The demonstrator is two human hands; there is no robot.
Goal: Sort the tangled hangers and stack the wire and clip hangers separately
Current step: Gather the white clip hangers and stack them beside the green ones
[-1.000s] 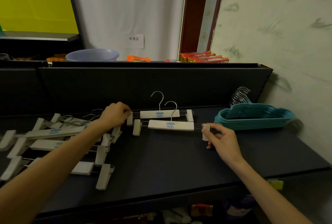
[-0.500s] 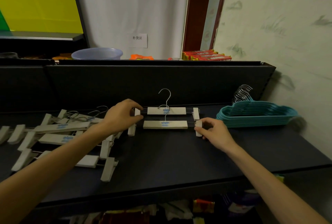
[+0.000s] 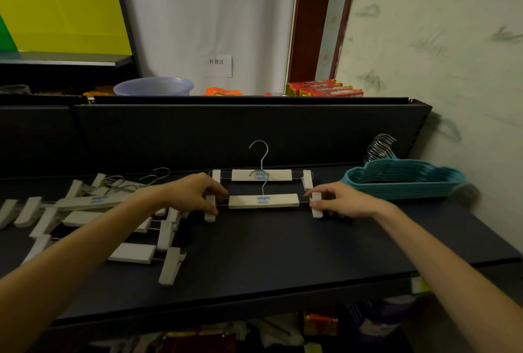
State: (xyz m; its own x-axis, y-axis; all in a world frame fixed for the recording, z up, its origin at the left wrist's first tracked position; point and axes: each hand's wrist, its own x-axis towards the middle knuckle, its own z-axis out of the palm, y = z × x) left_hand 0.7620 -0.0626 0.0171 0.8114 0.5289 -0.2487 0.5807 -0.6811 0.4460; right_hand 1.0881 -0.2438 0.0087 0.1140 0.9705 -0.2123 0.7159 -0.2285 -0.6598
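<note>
I see the left hand (image 3: 195,194) and right hand (image 3: 343,202), fingers pinching the near clip hanger's (image 3: 263,201) end clips on the bench (image 3: 268,245).

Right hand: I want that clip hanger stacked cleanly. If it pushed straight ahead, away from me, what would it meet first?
Probably the right clip of the rear clip hanger, just beyond the right hand; depth is uncertain.

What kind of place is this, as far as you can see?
Probably a shop's stockroom or restocking corner: a dark shelf holding sorted hangers, packaged goods along the back ledge, and a paper sign on the curtain.
</note>
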